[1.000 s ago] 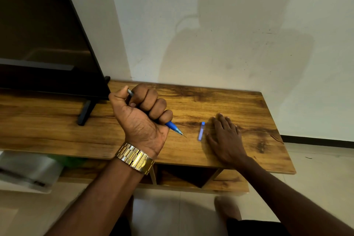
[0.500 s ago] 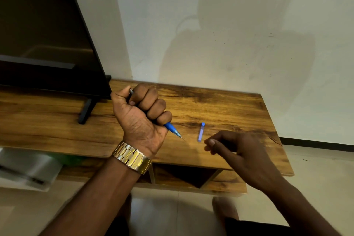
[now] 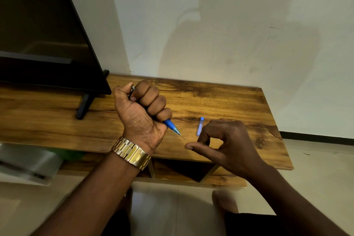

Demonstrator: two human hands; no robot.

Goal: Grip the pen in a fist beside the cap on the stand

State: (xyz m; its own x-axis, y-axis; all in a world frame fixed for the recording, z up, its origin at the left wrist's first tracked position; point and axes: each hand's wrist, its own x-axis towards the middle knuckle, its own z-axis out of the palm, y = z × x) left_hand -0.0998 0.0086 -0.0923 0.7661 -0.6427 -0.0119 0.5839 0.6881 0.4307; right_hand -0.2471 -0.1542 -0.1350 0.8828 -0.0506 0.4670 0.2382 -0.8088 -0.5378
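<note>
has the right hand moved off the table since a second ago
Yes. The right hand lay flat on the wooden table beside the small blue cap; now it is raised, fingers curled, nearer the table's front edge.

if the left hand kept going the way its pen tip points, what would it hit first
Probably the right hand. The pen in the left hand points down and to the right, at the right thumb. Depth is unclear, so the tip might reach the table first.

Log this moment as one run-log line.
left hand: grips blue pen, tip down-right | right hand: fingers curled beside small blue tube, contact unclear | tube: lying on wooden table
</note>
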